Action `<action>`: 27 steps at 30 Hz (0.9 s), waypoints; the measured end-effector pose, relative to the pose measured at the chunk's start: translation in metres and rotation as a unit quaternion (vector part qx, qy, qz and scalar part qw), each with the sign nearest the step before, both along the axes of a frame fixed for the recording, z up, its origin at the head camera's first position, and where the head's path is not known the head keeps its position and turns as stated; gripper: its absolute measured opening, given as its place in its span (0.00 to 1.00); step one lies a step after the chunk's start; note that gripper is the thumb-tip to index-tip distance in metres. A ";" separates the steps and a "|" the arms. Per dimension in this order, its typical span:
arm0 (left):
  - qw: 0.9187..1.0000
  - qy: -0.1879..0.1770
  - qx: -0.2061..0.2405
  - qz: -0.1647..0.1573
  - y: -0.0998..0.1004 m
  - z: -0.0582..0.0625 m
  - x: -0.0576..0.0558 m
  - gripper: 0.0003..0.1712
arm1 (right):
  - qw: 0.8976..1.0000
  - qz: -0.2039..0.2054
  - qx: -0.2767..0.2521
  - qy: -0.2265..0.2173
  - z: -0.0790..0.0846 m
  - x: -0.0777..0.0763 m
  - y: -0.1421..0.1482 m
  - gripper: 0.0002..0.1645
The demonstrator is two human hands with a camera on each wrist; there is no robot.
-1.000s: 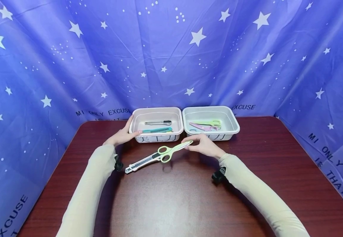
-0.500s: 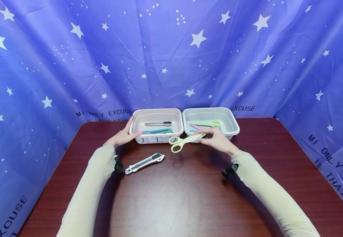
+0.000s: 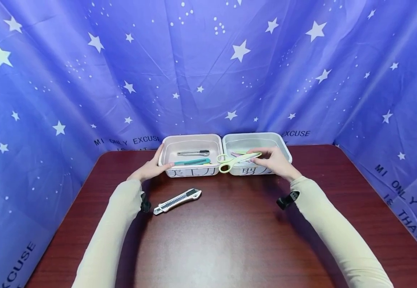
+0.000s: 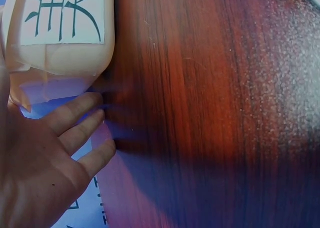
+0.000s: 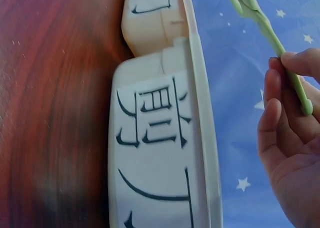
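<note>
My right hand [image 3: 275,162] pinches light-green scissors [image 3: 234,161] by the blade end, between thumb and fingers. The scissors hang over the front of the right white box [image 3: 287,154], handle loops toward the left. In the right wrist view the scissors [image 5: 275,40] show edge-on, above the box rim. My left hand [image 3: 147,170] rests at the left end of the pale pinkish box [image 3: 192,172], thumb at its front rim. In the left wrist view several of its fingers [image 4: 75,133] lie straight beside that box. A white-and-black utility knife [image 3: 177,201] lies on the table.
Inside the left box lie a grey utility knife [image 3: 194,153] and a teal utility knife [image 3: 193,162]. Pink scissors [image 3: 236,155] show in the right box. Both boxes carry labels and stand side by side at the table's back edge, before a blue star-patterned curtain [image 3: 201,72].
My right hand has carried the light-green scissors from above the utility knife right and back, up to the right box. The left hand has stayed at the left box.
</note>
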State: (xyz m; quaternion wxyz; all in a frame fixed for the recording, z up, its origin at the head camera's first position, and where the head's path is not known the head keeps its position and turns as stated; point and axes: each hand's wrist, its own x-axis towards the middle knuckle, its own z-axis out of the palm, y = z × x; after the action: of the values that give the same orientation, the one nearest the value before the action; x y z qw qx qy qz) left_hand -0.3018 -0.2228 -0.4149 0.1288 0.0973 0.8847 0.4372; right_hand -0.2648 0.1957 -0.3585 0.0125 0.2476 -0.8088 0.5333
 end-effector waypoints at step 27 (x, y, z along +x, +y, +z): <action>1.000 0.004 -0.020 -0.002 0.004 0.011 0.010 0.53 | 0.991 -0.119 0.054 -0.042 -0.038 -0.059 0.040 0.18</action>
State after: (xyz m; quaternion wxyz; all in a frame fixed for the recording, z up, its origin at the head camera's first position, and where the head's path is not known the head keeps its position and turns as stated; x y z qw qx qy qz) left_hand -0.2921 -0.2189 -0.4035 0.1277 0.0985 0.8935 0.4191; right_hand -0.3243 0.2355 -0.3966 0.0288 0.1275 -0.8600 0.4932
